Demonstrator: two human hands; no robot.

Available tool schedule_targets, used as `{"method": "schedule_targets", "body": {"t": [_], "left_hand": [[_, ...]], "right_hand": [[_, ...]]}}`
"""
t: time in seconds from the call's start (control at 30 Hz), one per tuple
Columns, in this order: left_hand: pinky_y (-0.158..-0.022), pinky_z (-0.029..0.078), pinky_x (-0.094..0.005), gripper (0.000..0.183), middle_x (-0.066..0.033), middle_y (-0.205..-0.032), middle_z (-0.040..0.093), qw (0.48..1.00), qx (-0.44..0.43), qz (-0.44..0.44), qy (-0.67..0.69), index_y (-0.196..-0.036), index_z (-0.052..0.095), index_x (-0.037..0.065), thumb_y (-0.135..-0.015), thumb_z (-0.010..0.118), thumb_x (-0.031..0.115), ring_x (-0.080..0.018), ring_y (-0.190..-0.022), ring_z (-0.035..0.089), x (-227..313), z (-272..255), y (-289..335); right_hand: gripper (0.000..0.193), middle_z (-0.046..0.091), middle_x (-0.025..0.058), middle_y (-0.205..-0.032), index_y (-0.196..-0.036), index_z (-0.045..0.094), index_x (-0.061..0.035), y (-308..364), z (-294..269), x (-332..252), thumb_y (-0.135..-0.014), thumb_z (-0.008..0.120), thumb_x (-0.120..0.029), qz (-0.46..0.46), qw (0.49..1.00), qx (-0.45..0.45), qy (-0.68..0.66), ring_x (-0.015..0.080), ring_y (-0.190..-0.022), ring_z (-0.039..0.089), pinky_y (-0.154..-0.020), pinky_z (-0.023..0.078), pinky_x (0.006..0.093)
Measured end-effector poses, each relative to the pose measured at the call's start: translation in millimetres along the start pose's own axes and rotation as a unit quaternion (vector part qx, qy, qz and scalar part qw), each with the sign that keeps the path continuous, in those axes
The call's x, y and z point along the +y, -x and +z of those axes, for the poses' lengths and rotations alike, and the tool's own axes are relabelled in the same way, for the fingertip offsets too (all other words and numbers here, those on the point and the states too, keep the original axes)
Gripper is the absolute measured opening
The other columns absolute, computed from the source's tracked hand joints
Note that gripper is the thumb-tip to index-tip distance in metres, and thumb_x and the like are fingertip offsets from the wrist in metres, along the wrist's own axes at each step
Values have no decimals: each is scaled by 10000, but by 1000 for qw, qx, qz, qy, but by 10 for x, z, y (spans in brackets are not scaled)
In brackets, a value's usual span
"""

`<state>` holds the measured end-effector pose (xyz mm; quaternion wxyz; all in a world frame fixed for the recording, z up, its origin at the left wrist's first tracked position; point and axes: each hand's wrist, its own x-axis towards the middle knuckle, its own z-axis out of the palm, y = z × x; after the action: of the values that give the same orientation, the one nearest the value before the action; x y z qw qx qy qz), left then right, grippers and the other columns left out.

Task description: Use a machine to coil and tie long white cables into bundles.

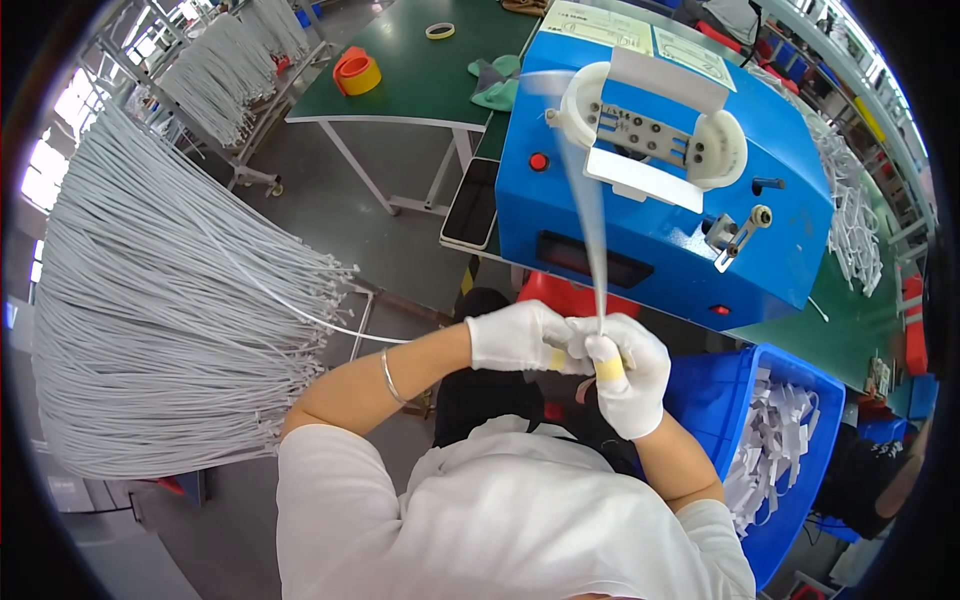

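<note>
The blurred white strip (593, 225) extends upward and slightly left from the fingers, long axis crossing the blue machine (670, 240), its lower end apparently pinched by the nearer right hand (635, 375); left hand (515, 338) adjoins, finger closure and hold indeterminable.

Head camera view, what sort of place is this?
Probably a factory workshop for cable work: there's a mass of grey cables at the left, a blue benchtop machine ahead, and a blue plastic bin holding white scrap strips.
</note>
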<state>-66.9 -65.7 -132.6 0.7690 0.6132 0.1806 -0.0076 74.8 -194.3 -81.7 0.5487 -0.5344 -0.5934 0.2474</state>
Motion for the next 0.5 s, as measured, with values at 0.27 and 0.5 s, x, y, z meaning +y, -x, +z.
{"method": "schedule_targets", "body": {"t": [0.27,0.5], "left_hand": [[-736,543,-256,170,-91,-979,682,828,376,312,-275,-1038,684,4,-894,618,67,-129,-798,654,1197,-590,125],[-706,541,-227,160,-80,-915,694,727,409,486,-262,-1017,694,5,-877,655,72,-108,-767,646,1597,-672,-223]], "right_hand": [[193,590,33,-644,-925,676,22,-205,40,-113,-914,613,-160,220,954,90,-184,72,-563,519,-528,412,213],[201,584,51,-599,-846,641,26,-144,55,-176,-919,611,-159,238,948,121,-173,99,-501,528,-496,420,224]]}}
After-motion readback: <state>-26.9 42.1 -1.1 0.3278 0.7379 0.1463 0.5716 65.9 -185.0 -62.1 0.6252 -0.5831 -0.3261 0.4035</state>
